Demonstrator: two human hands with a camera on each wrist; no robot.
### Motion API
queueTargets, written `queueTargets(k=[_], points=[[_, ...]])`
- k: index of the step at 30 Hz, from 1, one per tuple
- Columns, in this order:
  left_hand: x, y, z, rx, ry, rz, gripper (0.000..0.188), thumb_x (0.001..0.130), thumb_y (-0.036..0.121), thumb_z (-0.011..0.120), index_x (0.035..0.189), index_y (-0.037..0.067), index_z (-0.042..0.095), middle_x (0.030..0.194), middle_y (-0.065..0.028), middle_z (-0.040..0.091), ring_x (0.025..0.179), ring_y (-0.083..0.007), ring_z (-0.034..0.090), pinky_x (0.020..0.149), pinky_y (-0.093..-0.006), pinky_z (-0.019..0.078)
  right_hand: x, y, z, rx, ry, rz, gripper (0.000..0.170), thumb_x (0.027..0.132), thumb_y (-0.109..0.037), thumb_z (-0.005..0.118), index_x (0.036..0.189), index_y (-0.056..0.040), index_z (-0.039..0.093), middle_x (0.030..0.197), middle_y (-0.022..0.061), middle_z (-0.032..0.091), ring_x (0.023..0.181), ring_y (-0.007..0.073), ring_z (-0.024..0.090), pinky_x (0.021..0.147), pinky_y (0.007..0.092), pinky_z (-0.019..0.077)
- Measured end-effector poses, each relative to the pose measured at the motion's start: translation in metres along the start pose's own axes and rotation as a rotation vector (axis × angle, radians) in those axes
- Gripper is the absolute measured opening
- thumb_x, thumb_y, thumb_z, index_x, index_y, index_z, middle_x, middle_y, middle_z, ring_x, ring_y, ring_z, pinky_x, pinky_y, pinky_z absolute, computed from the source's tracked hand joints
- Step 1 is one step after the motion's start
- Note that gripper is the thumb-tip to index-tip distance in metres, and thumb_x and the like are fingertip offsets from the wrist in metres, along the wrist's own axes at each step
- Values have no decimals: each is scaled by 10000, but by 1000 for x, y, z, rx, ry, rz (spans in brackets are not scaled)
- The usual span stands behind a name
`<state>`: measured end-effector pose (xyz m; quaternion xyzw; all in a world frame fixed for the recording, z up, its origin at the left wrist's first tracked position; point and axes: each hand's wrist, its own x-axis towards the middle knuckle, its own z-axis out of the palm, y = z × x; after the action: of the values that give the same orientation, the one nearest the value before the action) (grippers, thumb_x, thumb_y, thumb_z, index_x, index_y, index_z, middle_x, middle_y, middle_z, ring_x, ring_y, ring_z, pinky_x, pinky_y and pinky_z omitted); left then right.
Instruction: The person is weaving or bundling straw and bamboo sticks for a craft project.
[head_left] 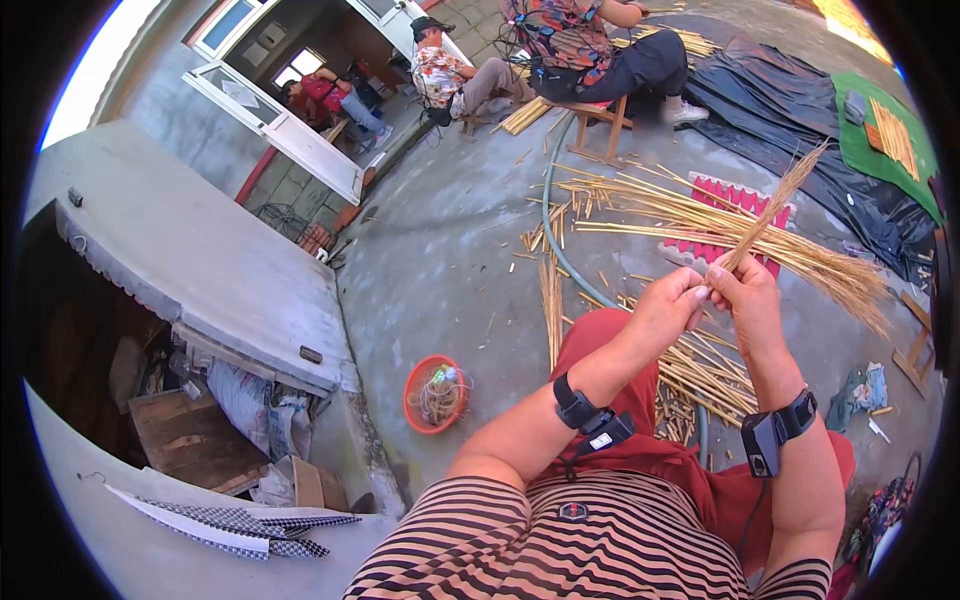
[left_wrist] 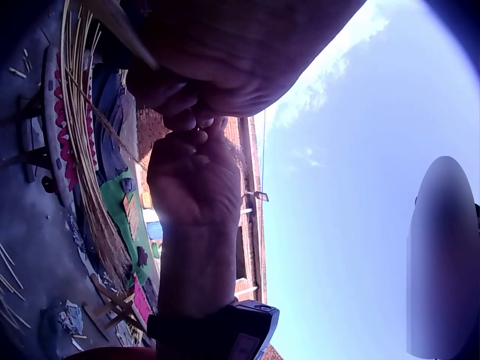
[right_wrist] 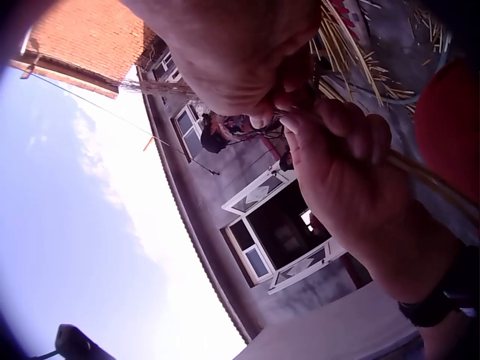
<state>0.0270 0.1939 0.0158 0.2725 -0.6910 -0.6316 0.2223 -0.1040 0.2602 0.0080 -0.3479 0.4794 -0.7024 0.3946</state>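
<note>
Both hands meet in front of the chest on a thin bundle of broom straw (head_left: pixel 771 211), its feathery end pointing up and away. My left hand (head_left: pixel 664 304) grips the stalks; in the right wrist view their lower ends (right_wrist: pixel 435 184) run out past this hand. Close against it, my right hand (head_left: pixel 750 298) pinches the bundle just below the feathery part. Thumbs and fingertips of the two hands come together, as the left wrist view also shows, and they cover the middle of the bundle.
Long broom stalks (head_left: pixel 640 205) lie across a pink-edged stand (head_left: pixel 700 250). Cut stalks (head_left: pixel 705 375) lie by the knees. An orange basin (head_left: pixel 410 400) with twine stands left, and a hose (head_left: pixel 548 190) crosses the floor. People sit farther back, near a black sheet (head_left: pixel 770 110).
</note>
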Motion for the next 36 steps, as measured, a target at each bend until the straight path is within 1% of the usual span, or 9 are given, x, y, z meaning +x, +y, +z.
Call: queueTargets(k=[4,10,18,21,24,25,29,33,36], points=[[-4,-11,-1,-73,13,26,153,933,122,474,969,18,580,619,38,450,520,-40,383,459,-195,292,-1,2,-3,84,8,78,77,849,-106,615,878,-45,578,692,-6,567,559,51,528,490,194,436],[-26,-7,-18,-146,9,7,275,925,118,501,1167,2,562,638,55,439,541,-37,364,480,-183,301,4,-13,-6,109,28,39,98,862,-123,603,895,-33,581,736,7,582,594,61,556,539,200,488],[-51,-4,-52,72,123,-98,177,900,101,518,993,22,646,596,46,478,522,-29,405,468,-169,303,19,-18,-29,147,107,-22,109,871,-105,585,917,-6,587,785,40,600,653,96,581,604,222,515],[-58,-8,-58,88,197,-160,165,903,125,525,981,41,643,564,46,466,473,-19,368,420,-168,259,33,-17,-56,209,181,-151,99,877,-107,584,908,-13,590,791,42,600,676,104,588,645,238,529],[-63,-10,-72,65,262,-222,170,906,163,529,974,48,635,558,41,473,435,-18,335,393,-175,241,44,-27,-78,388,368,-241,81,881,-105,582,900,-27,587,786,41,601,691,108,591,660,249,532],[-65,-9,-75,45,274,-238,173,907,170,529,975,48,632,557,39,475,430,-18,331,388,-175,238,43,-29,-80,426,396,-241,69,883,-117,582,904,-52,588,772,29,604,684,95,583,628,236,513],[-65,-5,-73,-50,273,-259,187,907,192,531,988,49,620,554,30,477,413,-20,318,377,-175,230,29,-13,-51,280,300,-56,117,886,-191,588,931,-84,578,770,1,603,637,69,556,580,216,473],[-63,-4,-67,-138,214,-265,184,908,186,527,1002,53,613,557,28,472,417,-22,320,379,-175,232,4,2,-3,13,-54,231,172,905,-198,546,1004,-60,575,830,14,609,665,71,566,583,223,475],[-64,-1,-56,-124,188,-269,185,908,180,524,1015,57,613,562,35,467,434,-21,329,387,-170,231,-7,4,11,-95,-249,209,238,885,-191,559,1063,-34,571,843,23,609,691,91,581,582,226,479]])
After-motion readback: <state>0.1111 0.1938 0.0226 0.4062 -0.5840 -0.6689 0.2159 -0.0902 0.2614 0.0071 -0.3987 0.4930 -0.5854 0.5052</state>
